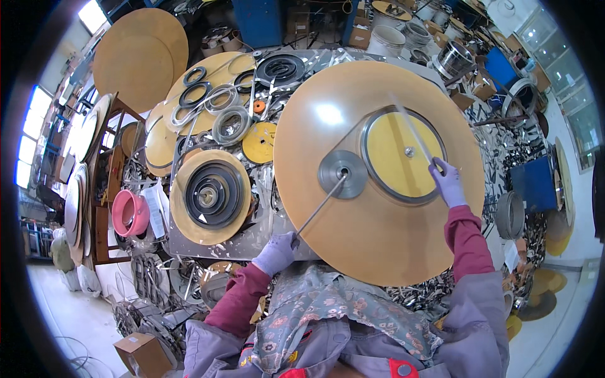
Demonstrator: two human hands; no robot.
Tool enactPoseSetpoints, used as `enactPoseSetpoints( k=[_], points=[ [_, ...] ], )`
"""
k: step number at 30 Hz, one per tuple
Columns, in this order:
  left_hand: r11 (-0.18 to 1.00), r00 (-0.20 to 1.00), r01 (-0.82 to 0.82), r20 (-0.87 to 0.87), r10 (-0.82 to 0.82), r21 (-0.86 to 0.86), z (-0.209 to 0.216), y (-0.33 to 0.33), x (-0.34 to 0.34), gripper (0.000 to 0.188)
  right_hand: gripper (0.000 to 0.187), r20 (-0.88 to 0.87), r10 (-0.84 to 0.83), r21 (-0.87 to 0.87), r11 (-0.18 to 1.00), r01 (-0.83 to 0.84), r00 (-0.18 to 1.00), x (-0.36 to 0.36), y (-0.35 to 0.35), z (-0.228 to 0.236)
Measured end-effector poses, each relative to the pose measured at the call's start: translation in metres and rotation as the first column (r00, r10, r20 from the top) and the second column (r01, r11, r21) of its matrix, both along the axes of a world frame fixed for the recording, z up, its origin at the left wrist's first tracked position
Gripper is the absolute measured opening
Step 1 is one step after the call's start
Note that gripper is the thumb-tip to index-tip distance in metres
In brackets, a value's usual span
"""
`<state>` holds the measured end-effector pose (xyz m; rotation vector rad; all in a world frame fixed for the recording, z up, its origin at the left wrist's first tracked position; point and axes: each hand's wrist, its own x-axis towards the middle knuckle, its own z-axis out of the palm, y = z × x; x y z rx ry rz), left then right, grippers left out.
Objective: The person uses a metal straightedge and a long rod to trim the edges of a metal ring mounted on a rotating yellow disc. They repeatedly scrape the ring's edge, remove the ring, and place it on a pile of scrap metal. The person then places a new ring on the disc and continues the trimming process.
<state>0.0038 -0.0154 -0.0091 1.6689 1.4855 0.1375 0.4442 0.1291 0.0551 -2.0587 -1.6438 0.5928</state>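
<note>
My left hand (276,253), in a pale purple glove, is closed around a thin metal rod (320,208). The rod's far end meets the hub of a small grey metal disc (356,179) on a large tan round board (378,246). To the right, my gloved right hand (449,184) pinches a long thin strip-like piece (414,131), smeared by motion; its exact kind is unclear. That piece crosses above a yellow disc (384,151) with a bolt at its middle and a metal ring (372,170) around it. A narrow band (345,137) runs from the grey disc toward this ring.
Left on the grey table (189,246) sits a smaller tan board with stacked dark rings (211,195). Behind it lie several metal and black rings (231,125) and an orange spool (259,106). A pink bucket (130,213) stands at left; metal strip scraps (504,142) pile at right.
</note>
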Motion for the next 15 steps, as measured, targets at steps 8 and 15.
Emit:
enactPoseSetpoints(
  k=[8, 15],
  points=[
    [0.999, 1.0, -0.005, 0.015, 0.004, 0.053, -0.004, -0.023, 0.01, 0.019, 0.03, -0.508, 0.07, 0.073, 0.997, -0.039, 0.858, -0.094, 0.029, 0.054],
    [0.989, 0.988, -0.139, 0.071, 0.136, 0.045, -0.003, -0.022, 0.009, 0.019, 0.02, -0.212, 0.721, 0.233, 0.693, -0.682, 0.66, -0.281, 0.1, 0.027]
  ],
)
